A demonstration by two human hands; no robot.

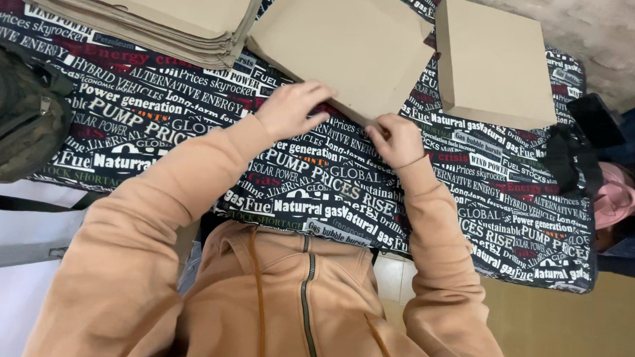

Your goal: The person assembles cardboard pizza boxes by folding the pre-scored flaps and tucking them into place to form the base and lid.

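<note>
A flat brown cardboard piece (347, 42) is lain at centre-far on the tabletop (192, 146) — its near edge is pinched by the left hand (289, 109) and right hand (396, 139), fingers curled on it. Far left a cardboard stack (147, 11) is seen; far right, a folded box (494, 61).

Printed tablecloth (158, 116) carries 3 cardboard lots, seemingly.
</note>
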